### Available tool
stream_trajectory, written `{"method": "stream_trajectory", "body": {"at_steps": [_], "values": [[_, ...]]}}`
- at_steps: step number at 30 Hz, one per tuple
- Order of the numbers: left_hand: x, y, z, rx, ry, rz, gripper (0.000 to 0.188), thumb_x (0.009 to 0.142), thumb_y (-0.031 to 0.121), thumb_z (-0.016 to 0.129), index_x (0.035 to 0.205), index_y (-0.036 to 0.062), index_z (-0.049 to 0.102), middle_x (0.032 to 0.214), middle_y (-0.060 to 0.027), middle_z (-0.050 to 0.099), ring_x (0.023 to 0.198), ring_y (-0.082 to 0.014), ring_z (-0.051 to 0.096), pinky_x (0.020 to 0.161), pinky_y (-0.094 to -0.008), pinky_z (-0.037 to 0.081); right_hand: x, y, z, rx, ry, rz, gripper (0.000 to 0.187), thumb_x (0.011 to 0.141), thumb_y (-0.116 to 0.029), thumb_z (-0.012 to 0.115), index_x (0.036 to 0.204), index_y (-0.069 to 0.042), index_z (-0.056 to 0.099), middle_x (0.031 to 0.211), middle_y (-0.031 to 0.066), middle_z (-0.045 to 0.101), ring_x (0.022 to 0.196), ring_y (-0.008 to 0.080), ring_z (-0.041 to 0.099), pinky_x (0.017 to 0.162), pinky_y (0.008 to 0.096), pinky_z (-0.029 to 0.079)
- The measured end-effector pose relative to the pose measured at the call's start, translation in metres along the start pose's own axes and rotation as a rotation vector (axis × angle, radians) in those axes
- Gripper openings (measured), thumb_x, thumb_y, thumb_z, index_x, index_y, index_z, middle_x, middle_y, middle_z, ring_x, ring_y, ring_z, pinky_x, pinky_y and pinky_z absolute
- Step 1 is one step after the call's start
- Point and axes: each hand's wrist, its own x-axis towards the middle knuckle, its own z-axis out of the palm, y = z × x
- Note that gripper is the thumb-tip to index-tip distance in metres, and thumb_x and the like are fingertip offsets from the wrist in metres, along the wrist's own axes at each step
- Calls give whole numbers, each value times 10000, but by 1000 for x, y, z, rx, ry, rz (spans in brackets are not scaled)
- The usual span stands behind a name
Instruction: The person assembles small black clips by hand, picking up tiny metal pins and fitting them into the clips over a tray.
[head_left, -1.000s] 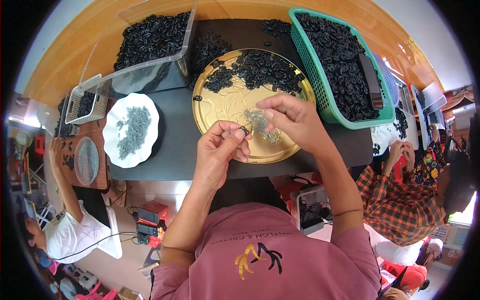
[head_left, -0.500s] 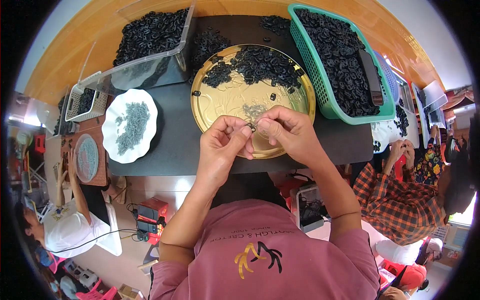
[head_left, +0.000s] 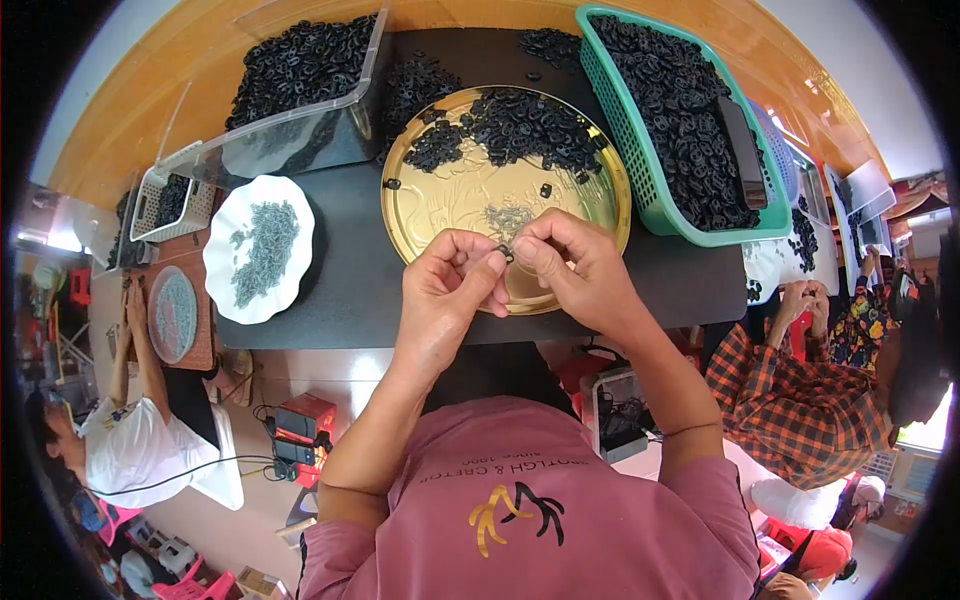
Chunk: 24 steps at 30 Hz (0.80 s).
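Tabletop; hands apparently meet at black piece.

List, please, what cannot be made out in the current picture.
Head view: full shape of the black piece, small and partly covered by the left hand.
Head view: whether the right hand holds anything, hidden by its fingers.
Head view: near rim of the gold tray, partly behind both hands.
Head view: what lies behind the dark slab at the green basket.
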Motion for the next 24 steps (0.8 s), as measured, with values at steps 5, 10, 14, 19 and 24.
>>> {"method": "stream_trajectory", "body": {"at_steps": [5, 10, 14, 19, 24], "values": [[-1, 0, 0, 6, 1, 6, 81, 917, 42, 571, 981, -2, 551, 756, -38, 600, 627, -79, 583, 540, -219, 526, 0, 1, 0, -97, 11, -110, 150, 887, -139, 615, 886, 10, 599, 769, 94, 604, 676, 168, 574, 604, 290, 450], [0, -2, -1, 15, 0, 5, 97, 913, 57, 579, 984, 1, 545, 786, -54, 611, 623, -95, 590, 535, -232, 519, -1, -4, -3, -70, 27, -44, 145, 885, -131, 608, 879, 14, 597, 786, 117, 606, 698, 210, 590, 621, 307, 455], [0, 0, 2, 10, 1, 11, 81, 914, 38, 573, 981, -5, 556, 748, -37, 597, 624, -77, 579, 535, -220, 524, 0, -4, -2, -111, 9, -60, 142, 885, -127, 607, 876, 14, 594, 790, 121, 603, 708, 220, 593, 627, 312, 457], [-1, 1, 3, 19, 9, -1, 82, 914, 38, 572, 980, -7, 557, 746, -36, 595, 627, -78, 580, 538, -222, 523, -1, -3, -1, -104, 12, -92, 138, 886, -123, 602, 876, 14, 588, 794, 124, 601, 716, 230, 596, 640, 320, 461], [0, 0, 2, 13, -1, -2, 82, 913, 37, 572, 980, -8, 557, 751, -36, 597, 631, -79, 581, 542, -223, 522, -1, -3, -1, -103, 25, -90, 134, 887, -121, 599, 872, 12, 587, 794, 125, 600, 712, 238, 595, 635, 324, 459]]}}
